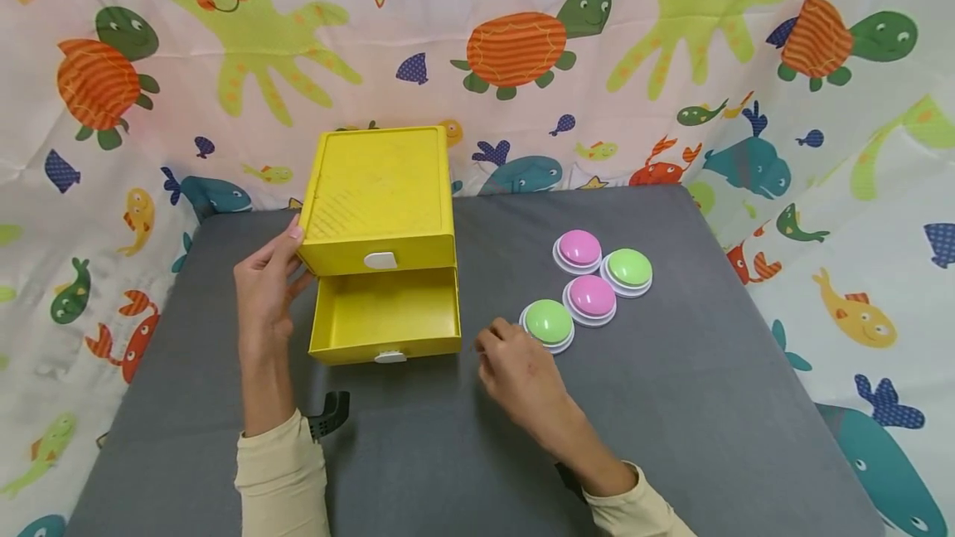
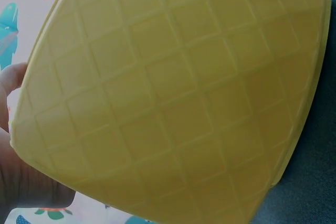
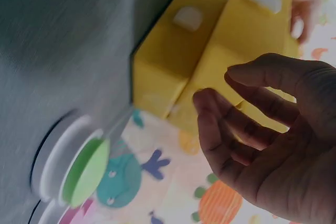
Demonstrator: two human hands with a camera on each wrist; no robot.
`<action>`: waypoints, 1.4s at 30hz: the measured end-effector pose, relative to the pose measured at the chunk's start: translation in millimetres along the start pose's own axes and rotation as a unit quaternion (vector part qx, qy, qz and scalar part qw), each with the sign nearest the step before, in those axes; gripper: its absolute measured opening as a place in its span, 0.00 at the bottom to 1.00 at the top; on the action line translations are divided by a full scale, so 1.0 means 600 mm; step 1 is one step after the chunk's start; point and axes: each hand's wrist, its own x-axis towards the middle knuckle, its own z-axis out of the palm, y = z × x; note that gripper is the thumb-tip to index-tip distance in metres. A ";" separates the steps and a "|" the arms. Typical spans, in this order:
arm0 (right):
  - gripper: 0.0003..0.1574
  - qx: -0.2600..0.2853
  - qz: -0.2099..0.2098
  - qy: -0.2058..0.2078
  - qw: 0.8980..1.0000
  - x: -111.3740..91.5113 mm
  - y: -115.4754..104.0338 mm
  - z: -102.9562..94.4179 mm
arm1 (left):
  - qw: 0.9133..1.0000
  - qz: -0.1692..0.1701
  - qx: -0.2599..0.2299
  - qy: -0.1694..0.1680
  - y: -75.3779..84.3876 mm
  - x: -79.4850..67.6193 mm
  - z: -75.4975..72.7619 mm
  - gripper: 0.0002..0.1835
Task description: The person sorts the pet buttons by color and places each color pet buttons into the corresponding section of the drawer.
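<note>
A yellow two-drawer box (image 1: 380, 181) with white drawer handles stands left of centre in the head view. Its lower drawer (image 1: 384, 313) is pulled out and holds nothing; its upper drawer (image 1: 336, 258) is closed. My left hand (image 1: 264, 288) grips the box at its left front edge, fingertips at the upper corner. In the left wrist view, a ridged yellow panel (image 2: 173, 77) hides most of that hand. My right hand (image 1: 522, 375), with nothing in its loosely bent fingers, hovers right of the lower drawer, close to a green dome button (image 1: 549, 321) on a white base.
Behind that button on the grey table (image 1: 418, 471) sit two pink dome buttons, one nearer (image 1: 593, 296) and one farther (image 1: 579, 248), plus another green button (image 1: 630, 268). A sea-animal print curtain (image 1: 418, 23) surrounds the back and sides.
</note>
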 end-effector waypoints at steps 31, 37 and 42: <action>0.37 -0.024 0.064 -0.203 0.977 0.023 0.153 0.020 | 1.000 0.000 -0.003 -0.011 -0.001 -0.002 -0.004 0.27; 0.40 -0.018 0.053 -0.202 0.978 0.021 0.155 0.017 | 1.000 -0.003 -0.003 -0.012 0.000 0.000 -0.004 0.27; 0.38 0.008 0.081 -0.203 0.976 0.020 0.155 0.015 | 1.000 -0.003 0.000 -0.005 -0.001 0.000 -0.001 0.26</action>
